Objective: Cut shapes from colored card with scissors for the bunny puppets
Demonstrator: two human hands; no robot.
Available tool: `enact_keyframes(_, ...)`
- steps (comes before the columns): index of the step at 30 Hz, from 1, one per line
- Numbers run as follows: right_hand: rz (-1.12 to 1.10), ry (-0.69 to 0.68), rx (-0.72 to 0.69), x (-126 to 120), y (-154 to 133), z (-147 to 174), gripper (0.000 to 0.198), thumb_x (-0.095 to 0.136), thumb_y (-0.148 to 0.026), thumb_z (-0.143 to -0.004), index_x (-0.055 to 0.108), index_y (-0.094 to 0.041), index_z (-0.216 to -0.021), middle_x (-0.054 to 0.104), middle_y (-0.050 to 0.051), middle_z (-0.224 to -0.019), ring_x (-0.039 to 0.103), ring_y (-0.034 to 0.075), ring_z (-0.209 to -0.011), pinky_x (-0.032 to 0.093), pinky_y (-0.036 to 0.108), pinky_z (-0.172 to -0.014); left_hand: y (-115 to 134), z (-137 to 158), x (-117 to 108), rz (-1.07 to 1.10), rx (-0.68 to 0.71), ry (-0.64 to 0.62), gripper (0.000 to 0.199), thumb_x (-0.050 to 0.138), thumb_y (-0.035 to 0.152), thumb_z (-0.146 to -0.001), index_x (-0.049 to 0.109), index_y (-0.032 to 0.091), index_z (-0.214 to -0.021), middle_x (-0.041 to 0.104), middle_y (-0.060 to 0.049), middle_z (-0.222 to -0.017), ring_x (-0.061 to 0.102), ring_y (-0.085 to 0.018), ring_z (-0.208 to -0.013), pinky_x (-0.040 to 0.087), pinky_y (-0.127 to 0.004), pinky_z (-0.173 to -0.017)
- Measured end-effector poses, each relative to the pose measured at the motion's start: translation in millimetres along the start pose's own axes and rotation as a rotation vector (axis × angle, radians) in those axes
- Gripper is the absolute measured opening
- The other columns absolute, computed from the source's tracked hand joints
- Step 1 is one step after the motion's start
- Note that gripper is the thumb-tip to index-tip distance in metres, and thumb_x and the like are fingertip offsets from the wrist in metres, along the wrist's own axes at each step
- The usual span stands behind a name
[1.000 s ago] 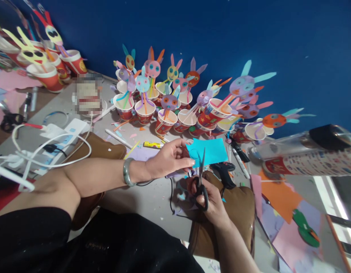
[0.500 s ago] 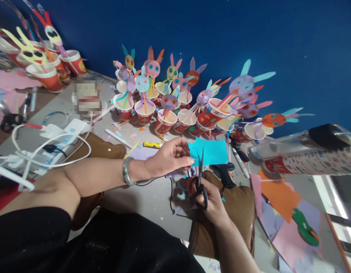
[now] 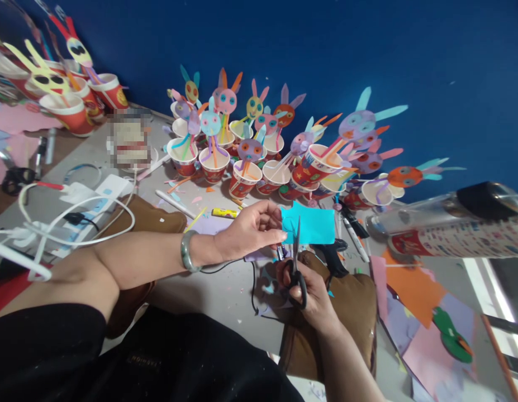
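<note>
Facing blue wall (image 3: pixel 259 33) over grey table (image 3: pixel 225 298), pinches cyan paper (image 3: pixel 319 224) by its left end in left hand (image 3: pixel 254 230), thumb closed onto fingers, long axis running rightward from fingertips, and grips scissors (image 3: pixel 296 245) in right hand (image 3: pixel 314 296) below, fingers wrapped around handles, blades overlapping paper.

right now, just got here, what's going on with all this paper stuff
The left hand pinches bright blue paper by one end. The right hand grips black-handled scissors, blades pointing up at the sheet. Beyond, rabbit-eared paper figures stand in red cups.
</note>
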State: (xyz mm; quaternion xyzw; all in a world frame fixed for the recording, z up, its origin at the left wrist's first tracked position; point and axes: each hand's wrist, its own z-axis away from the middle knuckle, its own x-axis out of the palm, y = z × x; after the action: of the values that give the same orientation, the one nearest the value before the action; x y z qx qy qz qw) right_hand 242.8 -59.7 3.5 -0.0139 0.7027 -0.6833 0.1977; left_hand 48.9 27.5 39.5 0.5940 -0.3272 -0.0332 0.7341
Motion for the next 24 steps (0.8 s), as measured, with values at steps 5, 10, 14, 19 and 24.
enact_keyframes(5, -0.016, -0.002, 0.003, -0.7, 2.1, 0.7, 0.058, 0.058, -0.076, -0.08, 0.05, -0.02, -0.067, 0.052, 0.002, -0.07, 0.045, 0.016, -0.068, 0.037, 0.028, -0.06, -0.6, -1.0, -0.5, -0.015, 0.021, 0.007, 0.035, 0.078, 0.022, -0.069, 0.051, 0.015, -0.09, 0.061, 0.003, -0.071, 0.06, -0.007, -0.062, 0.05, -0.02, -0.059)
enact_keyframes(10, -0.001, -0.005, 0.01, -1.0, 0.1, 0.7, 0.059, 0.057, -0.076, -0.08, 0.05, -0.02, -0.066, 0.053, 0.003, -0.071, 0.046, 0.017, -0.068, 0.037, 0.028, -0.059, -1.8, -2.3, -2.5, -0.043, 0.059, 0.0, 0.033, 0.075, 0.019, -0.069, 0.052, 0.016, -0.091, 0.061, 0.003, -0.074, 0.06, -0.007, -0.063, 0.05, -0.021, -0.06)
enact_keyframes(14, 0.018, -0.005, 0.013, -0.4, -2.8, 0.6, 0.059, 0.057, -0.077, -0.08, 0.051, -0.019, -0.066, 0.055, 0.004, -0.072, 0.048, 0.017, -0.068, 0.037, 0.028, -0.059, -2.3, -2.4, -3.2, -0.064, 0.074, -0.004, 0.029, 0.072, 0.017, -0.071, 0.052, 0.016, -0.093, 0.061, 0.003, -0.075, 0.059, -0.007, -0.064, 0.05, -0.021, -0.061)
enact_keyframes(19, 0.024, -0.004, 0.007, -0.8, -3.0, 0.0, 0.06, 0.057, -0.077, -0.08, 0.05, -0.019, -0.065, 0.054, 0.003, -0.07, 0.048, 0.017, -0.068, 0.037, 0.028, -0.059, -2.0, -2.5, -3.4, -0.083, 0.078, 0.005, 0.029, 0.071, 0.017, -0.072, 0.052, 0.015, -0.093, 0.059, 0.003, -0.076, 0.059, -0.007, -0.065, 0.051, -0.022, -0.063)
enact_keyframes(24, 0.019, -0.013, 0.004, -0.8, -2.6, 0.0, 0.059, 0.057, -0.077, -0.08, 0.05, -0.019, -0.066, 0.053, 0.002, -0.07, 0.046, 0.016, -0.067, 0.036, 0.027, -0.059, -2.1, -3.5, -4.2, -0.096, 0.085, 0.013, 0.028, 0.07, 0.017, -0.072, 0.053, 0.015, -0.094, 0.059, 0.002, -0.076, 0.06, -0.007, -0.068, 0.051, -0.022, -0.063)
